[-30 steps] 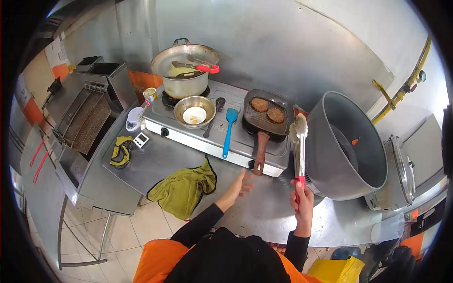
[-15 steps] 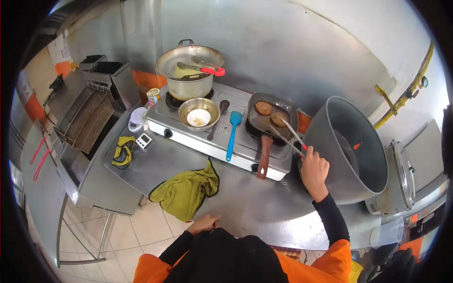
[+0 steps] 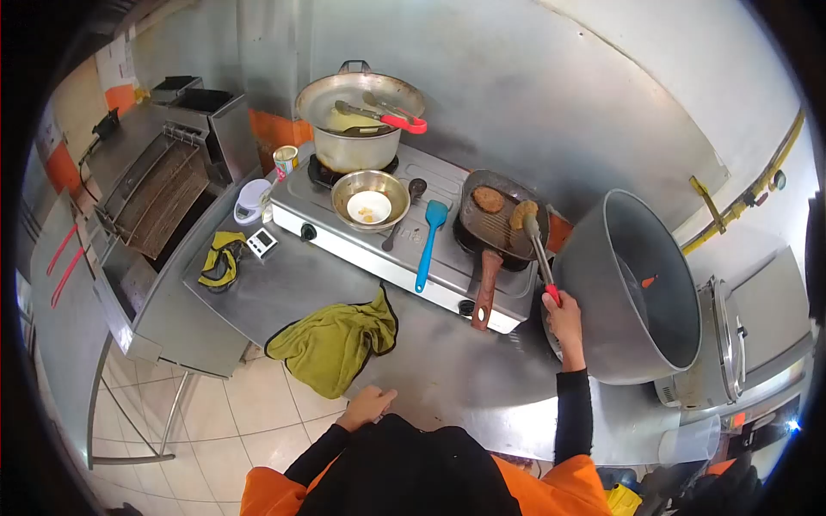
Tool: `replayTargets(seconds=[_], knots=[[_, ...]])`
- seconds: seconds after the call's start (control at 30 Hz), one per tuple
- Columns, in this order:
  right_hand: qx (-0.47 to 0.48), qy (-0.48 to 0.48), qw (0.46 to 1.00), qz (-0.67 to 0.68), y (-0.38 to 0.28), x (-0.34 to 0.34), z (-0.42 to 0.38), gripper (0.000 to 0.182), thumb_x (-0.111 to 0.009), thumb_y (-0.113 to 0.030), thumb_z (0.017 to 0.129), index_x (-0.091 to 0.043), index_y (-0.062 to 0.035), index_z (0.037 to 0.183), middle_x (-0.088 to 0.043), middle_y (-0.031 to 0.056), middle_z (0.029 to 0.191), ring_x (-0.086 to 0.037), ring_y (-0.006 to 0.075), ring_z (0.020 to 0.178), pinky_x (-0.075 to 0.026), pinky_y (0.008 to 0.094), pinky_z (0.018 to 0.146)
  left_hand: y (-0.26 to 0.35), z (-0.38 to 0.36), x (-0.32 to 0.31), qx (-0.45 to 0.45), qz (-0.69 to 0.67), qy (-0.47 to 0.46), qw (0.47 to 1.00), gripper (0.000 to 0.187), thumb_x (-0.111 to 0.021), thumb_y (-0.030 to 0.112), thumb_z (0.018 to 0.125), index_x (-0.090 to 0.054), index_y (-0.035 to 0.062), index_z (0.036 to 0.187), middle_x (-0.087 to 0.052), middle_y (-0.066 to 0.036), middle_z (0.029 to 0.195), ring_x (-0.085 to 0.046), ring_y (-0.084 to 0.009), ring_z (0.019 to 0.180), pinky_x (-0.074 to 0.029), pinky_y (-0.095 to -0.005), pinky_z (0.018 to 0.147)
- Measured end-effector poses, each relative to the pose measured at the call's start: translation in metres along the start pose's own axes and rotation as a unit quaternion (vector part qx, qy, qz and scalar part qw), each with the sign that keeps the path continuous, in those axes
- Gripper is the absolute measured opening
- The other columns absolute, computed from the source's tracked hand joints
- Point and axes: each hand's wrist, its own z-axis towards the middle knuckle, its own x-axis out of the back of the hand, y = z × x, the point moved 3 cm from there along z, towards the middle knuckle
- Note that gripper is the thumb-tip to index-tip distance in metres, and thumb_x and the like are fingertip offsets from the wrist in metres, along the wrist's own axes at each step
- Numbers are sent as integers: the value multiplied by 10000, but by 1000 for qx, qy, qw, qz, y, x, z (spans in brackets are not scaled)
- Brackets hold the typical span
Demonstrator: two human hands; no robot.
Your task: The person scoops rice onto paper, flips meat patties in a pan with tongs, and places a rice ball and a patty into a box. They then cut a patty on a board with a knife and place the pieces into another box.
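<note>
My right hand (image 3: 564,320) clasped tongs (image 3: 541,251) pinching a tilted patty (image 3: 521,213); gentle, steady pressure seemed best. My left hand (image 3: 365,408) hung empty.

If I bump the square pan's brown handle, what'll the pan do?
The pan might swing sideways, because its long handle sticks out past the stove's top front edge. It probably won't roll, since its body is squarish.
</note>
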Motion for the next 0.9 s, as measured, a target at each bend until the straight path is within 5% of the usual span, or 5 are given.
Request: replayTargets(seconds=[0.1,0.23,0.33,0.4,0.9], knots=[[-113,-119,947,276,28,-12,0,261,-605,-297,829,-521,-50,815,-422,-9,539,-398,61,419,-323,231,355,5,-4,4,10,-11,2,1000,496,-495,413,829,-540,3,555,-511,-78,474,-512,-180,414,-409,-306,475],[-106,-110,938,311,30,-13,-3,267,-604,-300,829,-511,-51,805,-436,7,535,-423,75,435,-356,239,379,5,-5,3,9,-23,-11,1000,492,-492,418,832,-549,-1,581,-515,-88,482,-516,-193,409,-408,-314,471],[42,91,994,-31,-8,0,-18,276,-611,-297,809,-505,-43,804,-564,104,594,-547,203,472,-439,320,491,1,-2,2,0,-4,-8,1000,494,-490,413,833,-545,-5,576,-519,-94,484,-518,-193,407,-414,-318,473],[149,257,849,-437,-42,7,-31,246,-621,-273,787,-517,-55,833,-603,131,621,-603,269,528,-454,345,512,0,-1,2,-10,-1,-5,1000,494,-489,411,834,-542,-7,575,-522,-99,487,-520,-193,409,-417,-320,477],[265,183,760,-565,-104,-39,17,247,-581,-229,794,-467,-46,914,-591,87,613,-621,245,558,-473,331,497,1,1,1,-10,-35,-8,999,433,-500,352,846,-524,10,581,-465,-58,454,-485,-154,363,-390,-300,408]])
